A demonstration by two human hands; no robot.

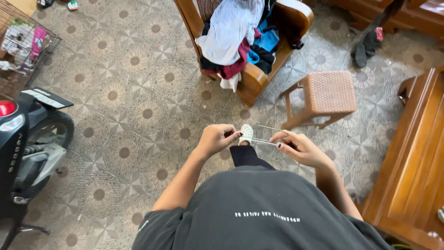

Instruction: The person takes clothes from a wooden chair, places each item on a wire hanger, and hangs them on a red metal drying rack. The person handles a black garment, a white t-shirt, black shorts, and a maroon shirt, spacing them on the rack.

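Observation:
My left hand [216, 139] and my right hand [300, 148] are held in front of my dark shirt, a short way apart. A thin metal wire hanger [267, 135] runs between them. The right hand's fingers pinch its wires, and the left hand is closed near its other end. Just beyond the hands, a white perforated clog [246, 133] shows on my foot above a black trouser leg [245, 156]. How the left fingers grip the wire is partly hidden.
A wooden armchair [259, 78] piled with clothes [236, 37] stands ahead. A woven-top stool [326, 95] is to its right. A scooter [27, 143] and a wire cage [23, 51] are at the left, wooden furniture [411, 162] at the right, dark shoes [367, 46] beyond.

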